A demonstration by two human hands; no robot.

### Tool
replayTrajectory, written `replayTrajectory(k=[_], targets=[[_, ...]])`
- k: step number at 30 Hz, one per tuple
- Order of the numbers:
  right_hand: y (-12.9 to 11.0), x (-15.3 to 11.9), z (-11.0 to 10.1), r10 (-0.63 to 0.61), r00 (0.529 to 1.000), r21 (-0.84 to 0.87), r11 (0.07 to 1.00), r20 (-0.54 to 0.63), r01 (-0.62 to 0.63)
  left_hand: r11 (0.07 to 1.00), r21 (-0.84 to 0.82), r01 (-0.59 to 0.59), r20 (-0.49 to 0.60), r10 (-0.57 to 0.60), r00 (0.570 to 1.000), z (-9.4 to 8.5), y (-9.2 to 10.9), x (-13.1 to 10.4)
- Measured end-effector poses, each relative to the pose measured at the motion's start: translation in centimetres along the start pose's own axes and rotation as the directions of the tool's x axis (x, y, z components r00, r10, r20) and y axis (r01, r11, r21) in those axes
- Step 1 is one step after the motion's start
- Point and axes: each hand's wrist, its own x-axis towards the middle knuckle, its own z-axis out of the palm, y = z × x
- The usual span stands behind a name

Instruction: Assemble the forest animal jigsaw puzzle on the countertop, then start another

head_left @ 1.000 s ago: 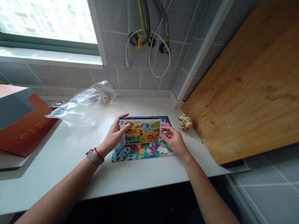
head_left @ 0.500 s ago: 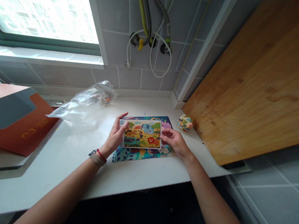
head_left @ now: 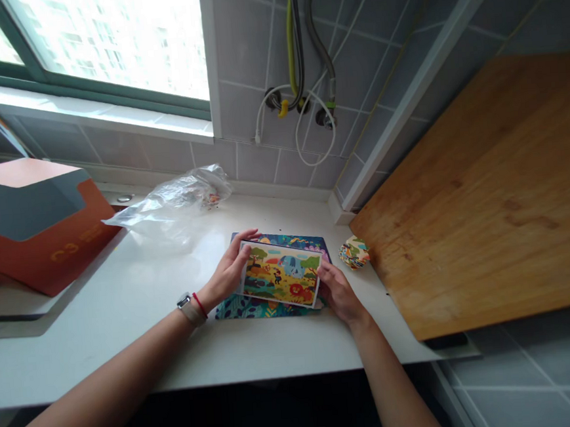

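Between my hands is a picture card (head_left: 282, 273) with a white border, printed with an elephant, a lion and trees. My left hand (head_left: 231, 268) grips its left edge, the thumb on the front face. At the right edge, my right hand (head_left: 338, 289) pinches the card, its thumb on the border. Beneath the card lies a larger dark blue and teal illustrated board (head_left: 253, 310), flat on the white counter and partly covered. To the right of the board sits a small stack of colourful pieces (head_left: 354, 253).
A crumpled clear plastic bag (head_left: 175, 199) with small bits inside lies at the back left. An orange and grey box (head_left: 34, 226) stands at the left. On the right a large wooden board (head_left: 487, 211) leans; hoses (head_left: 296, 48) hang on the tiled wall.
The card has tilted, its right side lower, and my right hand has a fuller hold on its edge. The whole view has shifted slightly, so things appear lower and further right.
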Motion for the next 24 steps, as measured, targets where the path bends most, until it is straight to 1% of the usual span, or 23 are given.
replayTrajectory(k=[2, 4, 6, 8, 10, 11, 12, 14, 17, 19, 21, 24], targets=[[-0.1, 0.2, 0.4, 0.002, 1.0, 0.008, 1.0, 0.019, -0.002, 0.996, 0.084, -0.038, 0.036, 0.035, 0.999, 0.1, 0.0, -0.2], [-0.5, 0.8, 0.9, -0.018, 1.0, -0.003, 1.0, 0.006, 0.018, 0.988, 0.145, -0.058, 0.041, 0.053, 0.998, -0.1, -0.1, -0.2], [-1.4, 2.0, 1.2, -0.055, 0.998, -0.01, 0.998, -0.022, 0.055, 0.984, 0.173, -0.047, -0.025, 0.053, 0.998, -0.4, -0.4, 0.1], [-2.5, 4.0, 1.3, -0.097, 0.994, 0.007, 0.995, -0.057, 0.097, 0.983, 0.183, 0.002, -0.161, 0.028, 0.987, -0.7, -1.0, 0.5], [-3.7, 7.0, 1.2, -0.13, 0.986, 0.045, 0.99, -0.106, 0.136, 0.982, 0.162, 0.096, -0.295, -0.044, 0.954, -1.0, -1.7, 0.9], [-4.3, 8.8, 1.1, -0.151, 0.979, 0.064, 0.985, -0.136, 0.161, 0.979, 0.146, 0.143, -0.335, -0.087, 0.938, -1.1, -2.1, 1.1], [-4.7, 10.8, 0.9, -0.179, 0.97, 0.079, 0.978, -0.164, 0.194, 0.974, 0.136, 0.18, -0.352, -0.123, 0.928, -1.1, -2.4, 1.2], [-5.3, 15.0, 0.8, -0.226, 0.953, 0.097, 0.964, -0.202, 0.249, 0.969, 0.142, 0.202, -0.34, -0.144, 0.929, -1.0, -2.8, 1.3], [-5.3, 21.0, 0.9, -0.272, 0.93, 0.097, 0.948, -0.248, 0.303, 0.97, 0.196, 0.14, -0.301, -0.077, 0.951, -0.8, -3.0, 1.2], [-5.1, 24.4, 1.0, -0.28, 0.921, 0.069, 0.949, -0.269, 0.309, 0.968, 0.213, 0.13, -0.295, -0.063, 0.954, -0.6, -3.0, 1.1], [-4.8, 27.1, 1.0, -0.288, 0.913, 0.031, 0.95, -0.29, 0.31, 0.966, 0.215, 0.145, -0.296, -0.077, 0.952, -0.6, -3.0, 1.0], [-4.3, 29.9, 0.3, -0.29, 0.909, 0.005, 0.952, -0.299, 0.306, 0.962, 0.223, 0.156, -0.295, -0.086, 0.952, -0.6, -2.9, 1.1]])
